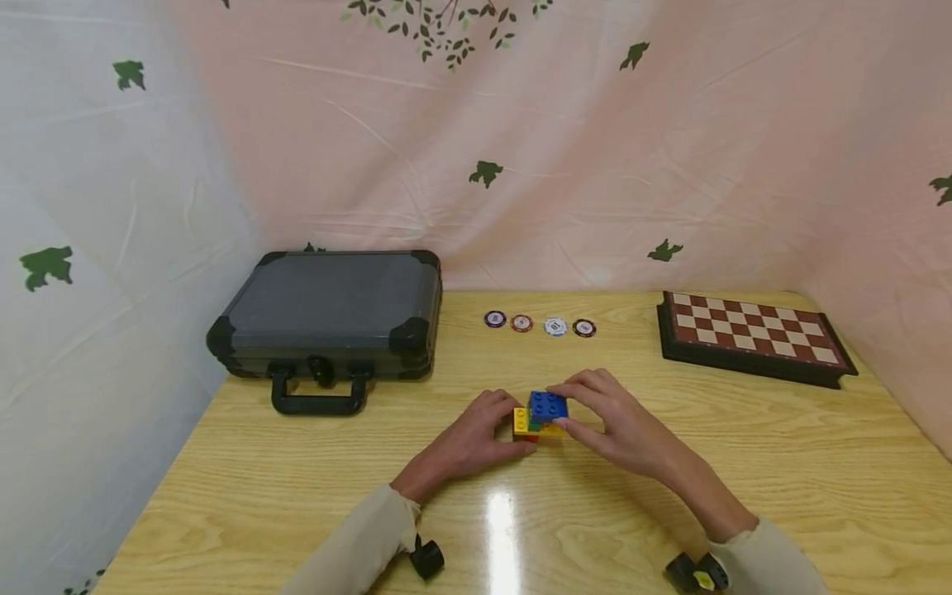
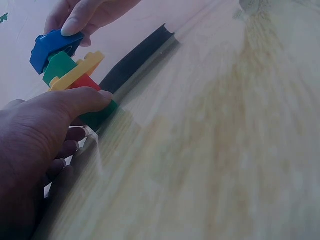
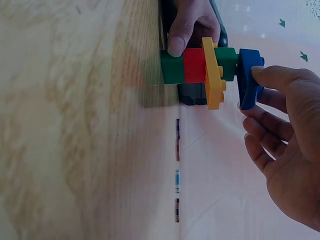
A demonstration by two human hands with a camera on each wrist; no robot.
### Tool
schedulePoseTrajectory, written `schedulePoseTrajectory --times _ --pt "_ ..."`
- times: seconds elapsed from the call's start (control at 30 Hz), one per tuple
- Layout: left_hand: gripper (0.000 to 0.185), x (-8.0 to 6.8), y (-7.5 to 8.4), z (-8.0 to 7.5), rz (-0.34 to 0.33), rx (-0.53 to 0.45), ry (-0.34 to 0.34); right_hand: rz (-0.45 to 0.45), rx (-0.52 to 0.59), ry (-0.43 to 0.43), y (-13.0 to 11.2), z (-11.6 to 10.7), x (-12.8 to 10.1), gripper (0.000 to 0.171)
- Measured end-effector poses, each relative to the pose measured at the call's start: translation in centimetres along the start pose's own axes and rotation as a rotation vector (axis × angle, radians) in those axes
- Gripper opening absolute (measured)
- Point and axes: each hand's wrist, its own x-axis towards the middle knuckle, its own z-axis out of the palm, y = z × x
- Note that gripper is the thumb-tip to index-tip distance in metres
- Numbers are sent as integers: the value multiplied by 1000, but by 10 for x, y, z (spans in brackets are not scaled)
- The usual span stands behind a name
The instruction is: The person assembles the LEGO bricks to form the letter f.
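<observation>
A small tower of toy building bricks stands on the table between both hands. From the bottom it runs: a lower green brick (image 3: 172, 69), a red brick (image 3: 194, 65), a flat yellow brick (image 3: 214, 82) jutting out sideways, then an upper green brick (image 3: 227, 61). My left hand (image 1: 476, 434) grips the tower low down, its thumb against the lower bricks. Thumb and fingers of my right hand (image 1: 621, 426) pinch a blue brick (image 1: 549, 406) at the top. It sits slightly tilted on the upper green brick; whether its studs are fully joined I cannot tell.
A grey case (image 1: 335, 302) with a black handle lies back left. Several poker chips (image 1: 522, 323) form a row behind the hands. At the back right is a checkered board (image 1: 754, 330) in a dark frame. Patterned cloth (image 1: 565, 190) hangs behind the wooden table (image 1: 297, 479).
</observation>
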Motion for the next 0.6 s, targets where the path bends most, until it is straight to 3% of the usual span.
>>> schedulePoseTrajectory --times 0.6 --pt "39 -1 0 0 7 -8 7 -76 -139 -122 -9 -11 12 36"
